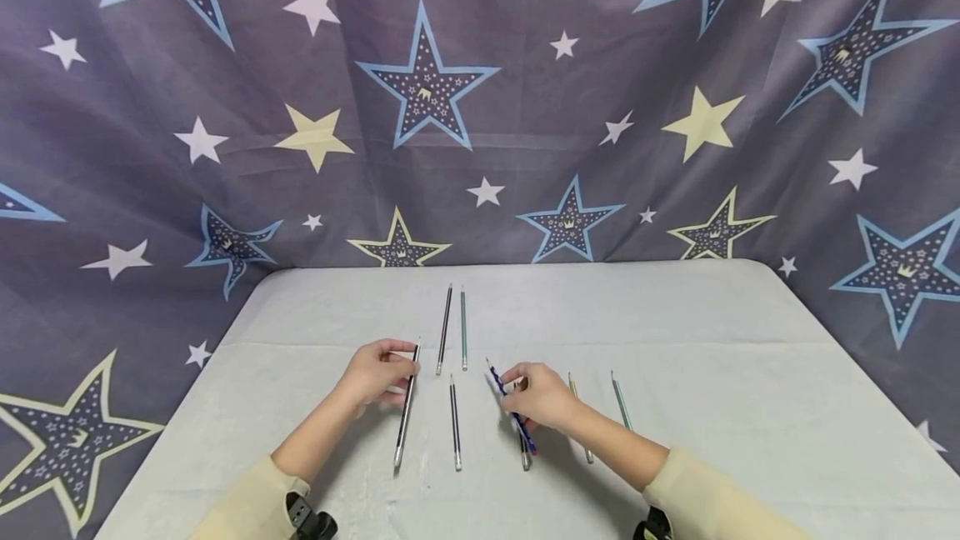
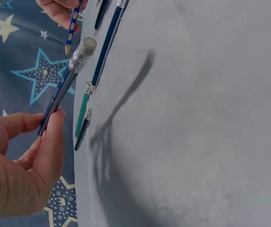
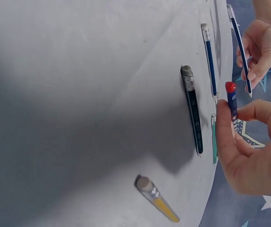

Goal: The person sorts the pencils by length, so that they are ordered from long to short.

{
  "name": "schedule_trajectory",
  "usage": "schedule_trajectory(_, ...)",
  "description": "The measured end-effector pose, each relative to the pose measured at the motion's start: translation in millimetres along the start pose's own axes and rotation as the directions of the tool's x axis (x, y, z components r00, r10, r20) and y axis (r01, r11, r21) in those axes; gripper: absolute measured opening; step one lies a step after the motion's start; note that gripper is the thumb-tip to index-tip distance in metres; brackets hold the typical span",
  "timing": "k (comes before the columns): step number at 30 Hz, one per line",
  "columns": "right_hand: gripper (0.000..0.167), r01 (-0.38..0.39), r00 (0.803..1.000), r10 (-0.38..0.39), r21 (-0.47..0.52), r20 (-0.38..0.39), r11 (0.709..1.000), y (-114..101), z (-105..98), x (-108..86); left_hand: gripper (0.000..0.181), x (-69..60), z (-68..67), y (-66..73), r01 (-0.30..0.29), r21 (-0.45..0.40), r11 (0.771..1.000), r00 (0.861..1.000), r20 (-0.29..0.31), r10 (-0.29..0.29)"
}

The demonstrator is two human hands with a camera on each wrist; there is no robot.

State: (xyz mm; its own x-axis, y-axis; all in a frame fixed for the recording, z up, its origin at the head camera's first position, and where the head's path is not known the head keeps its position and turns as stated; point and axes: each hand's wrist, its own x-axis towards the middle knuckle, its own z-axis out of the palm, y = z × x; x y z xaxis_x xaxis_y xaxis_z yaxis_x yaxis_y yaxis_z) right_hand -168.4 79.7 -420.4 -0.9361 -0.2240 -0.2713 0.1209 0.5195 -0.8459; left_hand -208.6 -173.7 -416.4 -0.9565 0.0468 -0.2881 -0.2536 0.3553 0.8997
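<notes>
My left hand (image 1: 378, 375) pinches a dark blue pencil (image 1: 407, 417) with silver stripes between thumb and fingers. Its pale eraser end (image 2: 88, 46) points toward the camera in the left wrist view, and the pencil is raised off the table. In my right hand (image 1: 546, 397), thumb and fingertips pinch a blue dotted pencil (image 2: 72, 28), tilted, with its red end (image 3: 230, 87) toward me. Below that hand lies a dark pencil (image 3: 193, 111), partly hidden in the head view. Between the hands rests a dark blue pencil (image 1: 455, 427).
Farther back lie a black pencil (image 1: 445, 327) and a green pencil (image 1: 463, 330), side by side. To the right are a yellow pencil (image 3: 159, 201) and another green pencil (image 1: 621, 400), partly behind the right forearm. A pale cloth covers the table (image 1: 675, 315); a star-patterned curtain (image 1: 510, 107) hangs behind.
</notes>
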Motion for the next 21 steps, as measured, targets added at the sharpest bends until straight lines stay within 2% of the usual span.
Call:
schedule_trajectory(10, 0.035, -0.029, 0.999, 0.033, 0.114, -0.033, 0.993, 2.4, -13.4, 1.1, 0.041, 5.7, 12.8, 11.3, -0.044, -0.049, 0.998, 0.999, 0.0, 0.044)
schedule_trajectory(17, 0.035, -0.031, 0.997, 0.042, 0.162, -0.068, 0.986, 6.7, -24.8, -0.2, 0.041, 11.2, 29.6, 18.8, -0.055, -0.091, 0.994, 0.998, 0.006, 0.055)
schedule_trajectory(21, 0.036, -0.033, 0.994, 0.051, 0.177, -0.099, 0.984, 9.5, -32.9, -2.1, 0.04, 11.3, 40.5, 27.5, -0.083, -0.116, 0.99, 0.996, 0.012, 0.085)
